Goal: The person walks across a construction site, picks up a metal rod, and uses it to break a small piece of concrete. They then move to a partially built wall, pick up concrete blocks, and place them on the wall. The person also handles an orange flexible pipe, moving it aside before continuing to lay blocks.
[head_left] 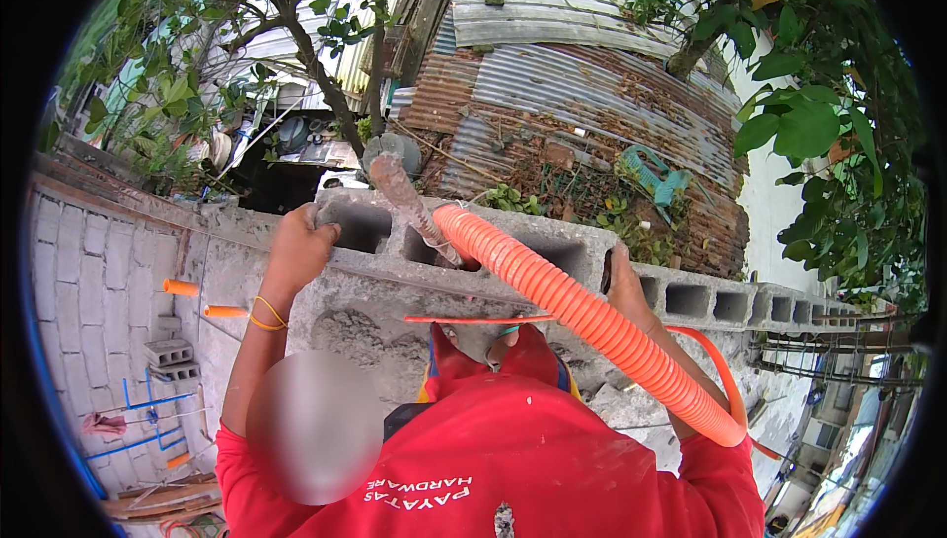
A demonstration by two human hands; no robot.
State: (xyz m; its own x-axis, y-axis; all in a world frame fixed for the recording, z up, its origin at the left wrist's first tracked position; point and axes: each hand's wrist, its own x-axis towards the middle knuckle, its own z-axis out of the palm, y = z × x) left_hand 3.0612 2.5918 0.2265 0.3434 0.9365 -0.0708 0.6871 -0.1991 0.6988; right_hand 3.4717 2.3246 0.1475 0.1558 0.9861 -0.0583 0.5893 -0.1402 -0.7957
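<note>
While held at both ends, the hollow block [395, 248] looks grey.

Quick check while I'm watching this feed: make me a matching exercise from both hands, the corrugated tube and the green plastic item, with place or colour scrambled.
1. left hand
2. right hand
3. corrugated tube
4. green plastic item

A. on the rusty metal roof
B. at the right end of the concrete block
C. orange
D. at the left end of the concrete block

Pairs: 1-D, 2-B, 3-C, 4-A
</note>
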